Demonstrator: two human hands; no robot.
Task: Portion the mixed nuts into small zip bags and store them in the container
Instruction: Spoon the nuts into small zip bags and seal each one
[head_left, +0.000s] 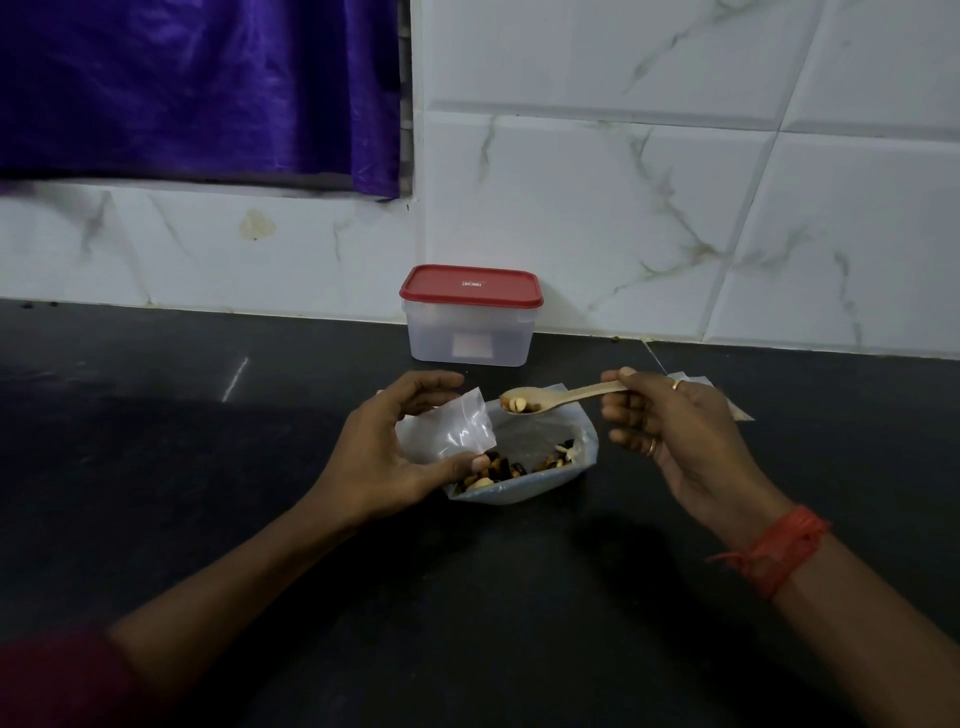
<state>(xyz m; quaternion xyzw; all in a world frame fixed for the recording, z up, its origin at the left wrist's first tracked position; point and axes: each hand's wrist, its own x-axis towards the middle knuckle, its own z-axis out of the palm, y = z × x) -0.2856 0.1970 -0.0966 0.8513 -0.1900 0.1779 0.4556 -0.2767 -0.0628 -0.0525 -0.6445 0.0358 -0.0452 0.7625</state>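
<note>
The left hand (384, 457) pinches one small clear zip bag (462, 423). The right hand (675, 431) grips one wooden spoon (561, 399) of nuts, above one big open nut bag (524, 467) between them.

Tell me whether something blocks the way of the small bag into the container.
Yes: the red lid sits on the container at the wall and must come off first. Nothing else shows on the counter between it and the small zip bag in the left hand.

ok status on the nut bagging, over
Left grip holds small zip bag; right grip holds spoon loaded with nuts, above open nut bag. Container lid on, at the wall. Nothing between spoon and small zip bag.
</note>
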